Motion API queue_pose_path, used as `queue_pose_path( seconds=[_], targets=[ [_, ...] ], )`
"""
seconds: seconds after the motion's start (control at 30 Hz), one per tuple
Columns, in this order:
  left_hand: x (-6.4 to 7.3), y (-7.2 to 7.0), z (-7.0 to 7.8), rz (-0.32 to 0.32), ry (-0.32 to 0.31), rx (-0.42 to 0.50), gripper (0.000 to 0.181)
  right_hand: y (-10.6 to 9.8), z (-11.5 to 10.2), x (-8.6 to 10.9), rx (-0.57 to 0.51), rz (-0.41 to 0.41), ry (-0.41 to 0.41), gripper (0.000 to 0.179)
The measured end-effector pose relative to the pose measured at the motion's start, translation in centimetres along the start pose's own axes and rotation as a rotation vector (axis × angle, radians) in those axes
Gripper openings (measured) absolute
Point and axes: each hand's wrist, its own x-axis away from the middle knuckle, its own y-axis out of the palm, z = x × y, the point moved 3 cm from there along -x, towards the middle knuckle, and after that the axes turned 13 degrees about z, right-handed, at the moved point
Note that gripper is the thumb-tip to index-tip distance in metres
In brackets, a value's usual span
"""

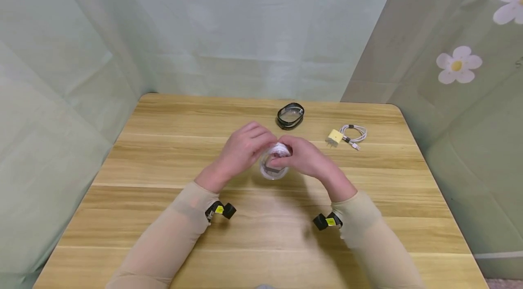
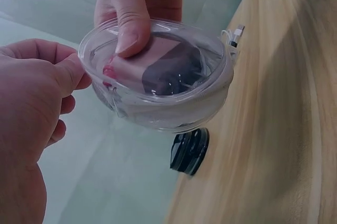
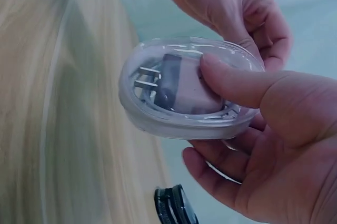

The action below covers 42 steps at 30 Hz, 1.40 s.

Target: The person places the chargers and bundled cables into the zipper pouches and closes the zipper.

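Note:
A clear oval zip case [image 1: 269, 174] with a whitish side wall is held up in front of the body, above the table. Inside it, seen through the lid, lie a pink and dark grey charger plug [image 3: 181, 84] with two metal prongs and a coiled cable. My right hand [image 1: 306, 156] grips the case, thumb pressed on the clear top and fingers beneath. At the opposite end of the case, my left hand [image 1: 246, 147] pinches its edge between thumb and index finger. What exactly sits between those fingertips is hidden.
On the wooden table [image 1: 163, 216], a black-rimmed clear oval case [image 1: 289, 124] stands beyond my hands. Right of it lie a yellow charger plug [image 1: 335, 137] and a coiled white cable [image 1: 363, 132]. Pale curtains surround the table's back and sides.

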Motion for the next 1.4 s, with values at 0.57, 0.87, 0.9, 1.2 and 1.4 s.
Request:
queue_pose_path(
  seconds=[0.57,0.87,0.9,1.2,1.4],
  targets=[
    [-0.4,-0.7,-0.3,0.04,0.016,-0.006,0.015,-0.1,0.5,0.2,-0.077,0.108,0.02,0.027],
    [-0.2,-0.9,-0.6,0.048,0.008,-0.003,0.015,-0.2,0.8,0.3,-0.151,0.121,0.073,0.027],
    [-0.2,-0.9,-0.6,0.047,0.007,-0.003,0.015,-0.2,0.9,0.3,-0.157,0.121,0.077,0.026],
    [0.1,-0.9,-0.7,0.048,0.009,-0.001,0.014,-0.2,1.4,0.4,-0.219,0.121,0.124,0.025],
    [0.2,-0.9,-0.7,0.044,0.01,0.001,0.017,-0.2,1.4,0.4,-0.236,0.115,0.12,0.023]
  ],
)
